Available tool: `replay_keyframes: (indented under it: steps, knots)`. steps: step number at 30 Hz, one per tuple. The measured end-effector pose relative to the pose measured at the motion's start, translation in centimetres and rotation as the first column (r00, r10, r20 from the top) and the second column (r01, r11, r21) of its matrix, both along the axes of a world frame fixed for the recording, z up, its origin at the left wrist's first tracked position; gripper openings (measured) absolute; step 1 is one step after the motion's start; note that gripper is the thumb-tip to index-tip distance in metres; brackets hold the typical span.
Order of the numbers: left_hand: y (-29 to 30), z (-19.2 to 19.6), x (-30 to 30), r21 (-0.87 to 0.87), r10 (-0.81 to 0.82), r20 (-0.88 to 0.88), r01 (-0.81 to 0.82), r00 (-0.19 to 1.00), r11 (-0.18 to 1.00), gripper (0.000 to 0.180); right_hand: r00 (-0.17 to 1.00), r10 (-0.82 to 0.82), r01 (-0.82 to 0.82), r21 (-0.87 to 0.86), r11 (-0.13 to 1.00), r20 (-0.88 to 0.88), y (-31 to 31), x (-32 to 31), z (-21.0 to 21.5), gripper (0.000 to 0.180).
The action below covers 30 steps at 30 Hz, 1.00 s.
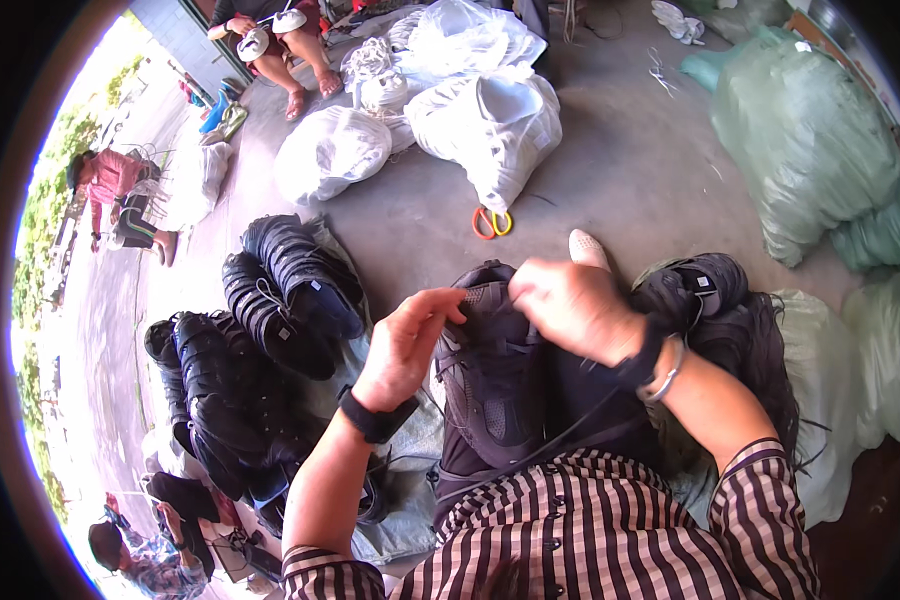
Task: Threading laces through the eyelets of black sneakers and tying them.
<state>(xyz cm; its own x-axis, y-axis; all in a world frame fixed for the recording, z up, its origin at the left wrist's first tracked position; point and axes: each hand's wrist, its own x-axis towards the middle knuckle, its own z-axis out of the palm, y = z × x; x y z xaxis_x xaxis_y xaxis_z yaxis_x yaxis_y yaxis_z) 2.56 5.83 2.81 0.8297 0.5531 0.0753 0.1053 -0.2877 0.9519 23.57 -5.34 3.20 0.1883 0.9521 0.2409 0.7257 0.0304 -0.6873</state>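
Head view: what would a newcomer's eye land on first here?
Dead centre, the left hand and right hand work at the top of a dark sneaker held in the lap, a thin lace trailing from it. To the left lies a heap of matching dark shoes on the concrete floor. Beyond them, white bags sit with orange-and-yellow scissors at their foot.

Both forearms come up from the lower edge, bent inward. Left hand [405, 345] raised, fingers curled, thumb and forefinger pinching. Right hand [575, 305] knuckles up, fingers closed.
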Motion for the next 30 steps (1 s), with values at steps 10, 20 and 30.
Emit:
replay_keyframes:
  steps: [10, 20, 30]
  knots:
    - [-3.4, 2.4, 3.0, 0.633, 0.120, -0.309, 0.110, 0.943, 0.766, 0.021, 0.177, -0.048, -0.012, -0.051, 0.999, -0.983, -3.3, 7.8, 0.4, 0.003]
    - [-0.5, 2.2, 0.5, 0.432, -0.130, -0.224, 0.218, 0.966, 0.875, 0.023, 0.110, 0.001, 0.131, 0.015, 0.991, -0.994, -2.6, 9.6, 4.1, 0.011]
    - [0.4, 4.7, 4.3, 0.375, -0.084, -0.342, 0.218, 0.936, 0.901, 0.021, 0.130, 0.350, 0.465, 0.369, 0.805, -0.928, -17.6, 26.3, 20.0, 0.017]
